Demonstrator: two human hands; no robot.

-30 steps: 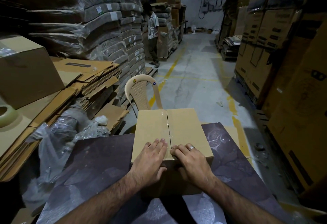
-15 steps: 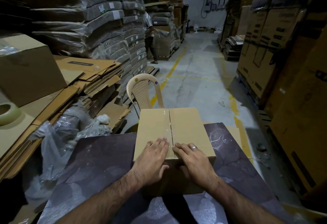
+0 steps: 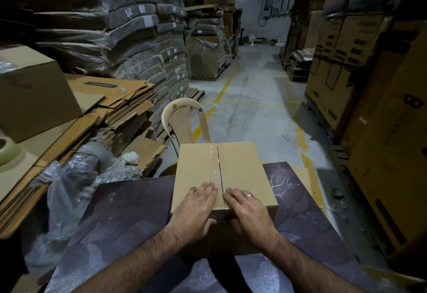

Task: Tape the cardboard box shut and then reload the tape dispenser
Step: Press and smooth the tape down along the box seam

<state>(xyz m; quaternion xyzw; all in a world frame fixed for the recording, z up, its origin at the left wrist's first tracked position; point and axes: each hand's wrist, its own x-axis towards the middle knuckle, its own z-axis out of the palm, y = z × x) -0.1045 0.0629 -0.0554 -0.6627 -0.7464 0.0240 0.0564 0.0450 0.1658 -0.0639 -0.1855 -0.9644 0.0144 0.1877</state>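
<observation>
A brown cardboard box (image 3: 240, 167) stands on the dark table (image 3: 129, 218), its flaps closed and a strip of clear tape (image 3: 216, 160) running along the centre seam. My left hand (image 3: 196, 209) lies flat on the near left part of the lid, thumb hooked over the front edge. My right hand (image 3: 248, 211), with a ring, lies flat on the near right part, fingertips at the seam. A roll of clear tape (image 3: 8, 150) rests on flattened cardboard at the far left. No tape dispenser is in view.
A beige plastic chair (image 3: 182, 121) stands just behind the table. Flattened cardboard (image 3: 111, 105) and crumpled plastic wrap (image 3: 76, 181) pile up on the left. Wrapped stacks (image 3: 111, 29) and tall cartons (image 3: 360, 61) line a concrete aisle (image 3: 254, 98).
My hands stay pressed on the box lid. The view has tilted slightly. The person standing in the aisle has walked out of sight.
</observation>
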